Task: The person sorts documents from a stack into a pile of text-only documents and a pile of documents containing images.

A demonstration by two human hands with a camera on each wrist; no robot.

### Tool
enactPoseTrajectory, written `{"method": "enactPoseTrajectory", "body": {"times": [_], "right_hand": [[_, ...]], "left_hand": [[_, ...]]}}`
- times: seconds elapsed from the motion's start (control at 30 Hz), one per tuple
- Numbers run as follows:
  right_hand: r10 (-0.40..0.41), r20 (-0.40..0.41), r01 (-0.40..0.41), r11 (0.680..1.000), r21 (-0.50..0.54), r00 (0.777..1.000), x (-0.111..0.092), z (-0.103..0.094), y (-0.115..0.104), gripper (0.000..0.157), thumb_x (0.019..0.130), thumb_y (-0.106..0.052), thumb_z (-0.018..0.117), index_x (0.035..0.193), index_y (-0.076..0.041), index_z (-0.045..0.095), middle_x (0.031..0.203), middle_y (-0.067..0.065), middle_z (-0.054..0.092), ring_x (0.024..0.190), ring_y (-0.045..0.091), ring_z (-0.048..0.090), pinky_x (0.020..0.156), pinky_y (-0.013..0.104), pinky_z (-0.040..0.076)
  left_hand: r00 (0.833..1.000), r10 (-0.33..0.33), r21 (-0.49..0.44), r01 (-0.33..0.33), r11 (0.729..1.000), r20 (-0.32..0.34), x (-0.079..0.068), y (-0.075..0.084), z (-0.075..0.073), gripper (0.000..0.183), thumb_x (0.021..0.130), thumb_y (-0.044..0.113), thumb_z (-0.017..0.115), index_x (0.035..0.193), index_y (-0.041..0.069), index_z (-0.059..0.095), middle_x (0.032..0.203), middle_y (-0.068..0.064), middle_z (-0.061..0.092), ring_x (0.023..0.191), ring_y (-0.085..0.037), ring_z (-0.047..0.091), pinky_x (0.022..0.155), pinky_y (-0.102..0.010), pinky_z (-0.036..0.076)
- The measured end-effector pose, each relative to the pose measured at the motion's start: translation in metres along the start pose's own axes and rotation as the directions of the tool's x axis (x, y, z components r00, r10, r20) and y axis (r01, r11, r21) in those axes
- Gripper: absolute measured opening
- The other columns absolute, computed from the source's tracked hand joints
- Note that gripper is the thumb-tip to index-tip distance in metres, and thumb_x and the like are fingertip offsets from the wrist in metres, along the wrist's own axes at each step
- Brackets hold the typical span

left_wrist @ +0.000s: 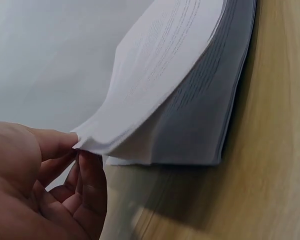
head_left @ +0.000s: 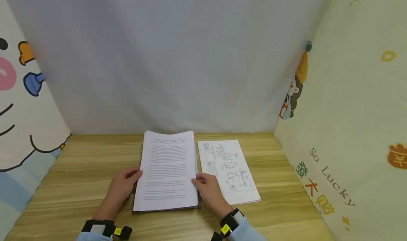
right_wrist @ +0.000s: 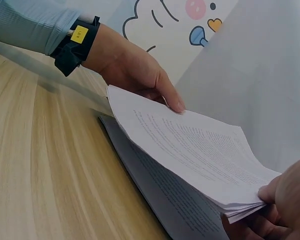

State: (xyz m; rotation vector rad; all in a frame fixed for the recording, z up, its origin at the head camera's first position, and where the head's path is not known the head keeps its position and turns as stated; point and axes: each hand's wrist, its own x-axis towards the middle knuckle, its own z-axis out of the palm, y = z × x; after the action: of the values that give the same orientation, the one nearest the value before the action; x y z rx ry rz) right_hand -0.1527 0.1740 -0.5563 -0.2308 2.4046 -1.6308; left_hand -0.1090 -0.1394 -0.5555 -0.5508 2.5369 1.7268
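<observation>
A sheaf of printed sheets (head_left: 168,166) is raised between both hands, its pages bowed. My left hand (head_left: 122,184) pinches its left edge, thumb on top and fingers beneath, as the left wrist view shows close up. On the opposite edge, my right hand (head_left: 210,189) holds the sheaf between thumb and fingers; several page edges fan slightly there in the right wrist view. Under the raised pages lies a lower stack of printed paper (right_wrist: 160,185), in shadow and mostly covered in the head view. A gap separates the two along the near side.
To the right, beside my right hand, lies a stack of paper with technical drawings (head_left: 229,170). The wood-grain table (head_left: 86,163) ends at a grey-white curtain (head_left: 171,60) behind. Patterned panels stand at the left (head_left: 31,117) and right (head_left: 343,103).
</observation>
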Motion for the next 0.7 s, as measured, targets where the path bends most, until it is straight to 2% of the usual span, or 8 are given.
{"method": "enactPoseTrajectory", "body": {"times": [0.1, 0.33, 0.53, 0.7], "right_hand": [[-0.009, -0.026, 0.008, 1.000, -0.011, 1.000, 0.000, -0.005, 0.003, 0.028, 0.100, -0.025, 0.069, 0.116, -0.002, 0.075, 0.090, 0.002, 0.075, 0.075, 0.012, 0.068, 0.060, 0.023, 0.054], [-0.038, -0.038, 0.036, 0.998, -0.043, 0.999, -0.002, -0.007, 0.006, 0.020, 0.100, -0.024, 0.070, 0.106, -0.006, 0.076, 0.081, 0.001, 0.074, 0.065, 0.012, 0.064, 0.051, 0.022, 0.050], [-0.112, -0.053, 0.102, 0.982, -0.159, 0.992, 0.004, -0.006, 0.011, 0.014, 0.098, -0.020, 0.072, 0.096, -0.007, 0.076, 0.076, -0.001, 0.072, 0.061, 0.010, 0.062, 0.050, 0.023, 0.050], [-0.150, -0.066, 0.126, 0.951, -0.281, 0.986, 0.006, -0.003, 0.009, 0.012, 0.096, -0.018, 0.074, 0.094, -0.006, 0.076, 0.078, -0.002, 0.073, 0.064, 0.006, 0.064, 0.056, 0.023, 0.053]], "left_hand": [[1.000, 0.011, 0.002, -0.011, 1.000, 0.005, 0.000, 0.002, 0.006, 0.051, 0.106, 0.037, 0.060, 0.144, 0.002, 0.061, 0.132, -0.020, 0.064, 0.105, -0.026, 0.062, 0.077, -0.029, 0.054], [1.000, 0.021, 0.049, -0.021, 0.999, -0.001, 0.004, 0.004, 0.011, 0.048, 0.106, 0.034, 0.060, 0.142, 0.002, 0.062, 0.125, -0.018, 0.067, 0.099, -0.025, 0.062, 0.074, -0.029, 0.054], [0.995, 0.101, 0.143, -0.096, 0.985, -0.023, 0.013, -0.001, 0.013, 0.039, 0.103, 0.025, 0.065, 0.132, -0.001, 0.068, 0.112, -0.016, 0.070, 0.087, -0.022, 0.064, 0.067, -0.029, 0.055], [0.991, 0.135, 0.246, -0.127, 0.961, -0.017, 0.016, -0.004, 0.016, 0.033, 0.100, 0.021, 0.068, 0.125, 0.000, 0.072, 0.107, -0.014, 0.073, 0.087, -0.021, 0.066, 0.070, -0.033, 0.055]]}}
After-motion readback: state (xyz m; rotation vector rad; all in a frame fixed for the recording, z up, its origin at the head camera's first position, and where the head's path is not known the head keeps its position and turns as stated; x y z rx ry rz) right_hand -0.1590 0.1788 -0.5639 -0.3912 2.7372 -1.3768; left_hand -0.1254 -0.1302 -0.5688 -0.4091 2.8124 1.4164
